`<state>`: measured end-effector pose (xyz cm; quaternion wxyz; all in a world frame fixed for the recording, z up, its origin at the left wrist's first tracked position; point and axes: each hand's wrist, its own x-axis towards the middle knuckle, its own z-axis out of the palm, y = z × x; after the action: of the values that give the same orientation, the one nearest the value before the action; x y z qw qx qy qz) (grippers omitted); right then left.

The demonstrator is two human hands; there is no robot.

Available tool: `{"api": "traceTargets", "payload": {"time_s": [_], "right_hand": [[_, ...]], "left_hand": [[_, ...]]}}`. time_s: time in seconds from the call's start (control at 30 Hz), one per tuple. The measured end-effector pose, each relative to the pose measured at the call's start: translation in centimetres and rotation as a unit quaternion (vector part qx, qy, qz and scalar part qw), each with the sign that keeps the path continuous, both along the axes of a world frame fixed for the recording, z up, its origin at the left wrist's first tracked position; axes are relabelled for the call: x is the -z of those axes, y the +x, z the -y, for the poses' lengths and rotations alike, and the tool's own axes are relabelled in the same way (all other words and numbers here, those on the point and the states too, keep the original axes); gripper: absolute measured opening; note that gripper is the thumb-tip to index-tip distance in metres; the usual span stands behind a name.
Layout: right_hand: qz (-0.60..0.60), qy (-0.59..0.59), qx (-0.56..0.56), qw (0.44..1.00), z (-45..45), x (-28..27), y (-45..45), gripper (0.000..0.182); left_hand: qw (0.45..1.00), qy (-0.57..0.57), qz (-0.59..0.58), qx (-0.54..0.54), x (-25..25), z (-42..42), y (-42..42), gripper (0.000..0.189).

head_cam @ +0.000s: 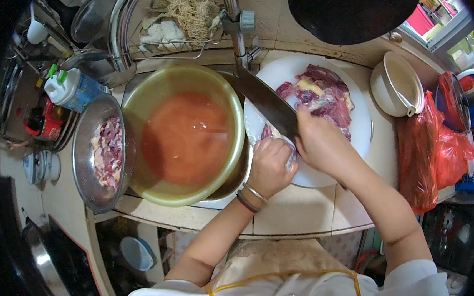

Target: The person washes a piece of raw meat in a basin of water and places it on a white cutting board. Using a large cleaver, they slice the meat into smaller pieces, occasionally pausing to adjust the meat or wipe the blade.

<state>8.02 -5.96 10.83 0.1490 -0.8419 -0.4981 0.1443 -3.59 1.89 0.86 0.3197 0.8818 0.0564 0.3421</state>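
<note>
On the round white cutting board [359, 111] lies a large piece of raw red meat [329, 88] with yellow fat. My right hand [319, 140] grips a cleaver with a wide dark blade [270, 100], which points up and left across the board's left side. Just below the blade, my left hand [272, 163] is closed on a smaller piece of meat [268, 131] at the board's lower left edge. My fingers hide much of that piece. Cut meat pieces [107, 150] fill part of a metal strainer bowl [77, 148] on the left.
A large yellow-green basin [237, 148] of reddish water sits over the sink, left of my hands, under a curved metal faucet [119, 22]. At the right are a cream pot [386, 84] and red plastic bags [420, 154]. A wire rack [173, 49] stands behind the basin.
</note>
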Motion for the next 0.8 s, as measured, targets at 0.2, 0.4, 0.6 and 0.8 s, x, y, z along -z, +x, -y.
{"api": "traceTargets", "payload": {"time_s": [0.2,0.4,0.6,0.8], "right_hand": [[-0.027,-0.005,0.030,0.999,-0.7,0.3,0.3,0.031],[0.029,0.010,0.062,0.998,5.6,-0.5,0.8,0.030],[0.037,0.008,0.138,0.990,8.6,-2.4,0.4,0.032],[-0.025,0.050,0.098,0.994,8.0,-2.6,-2.4,0.030]], "left_hand": [[1.000,0.021,-0.012,-0.011,0.0,-0.6,-0.5,0.013],[0.997,0.022,-0.066,0.029,-0.4,-0.1,-1.1,0.024],[0.998,-0.066,0.011,-0.002,-0.2,0.5,-1.9,0.045],[0.993,-0.063,-0.007,-0.104,-0.6,0.5,-2.4,0.055]]}}
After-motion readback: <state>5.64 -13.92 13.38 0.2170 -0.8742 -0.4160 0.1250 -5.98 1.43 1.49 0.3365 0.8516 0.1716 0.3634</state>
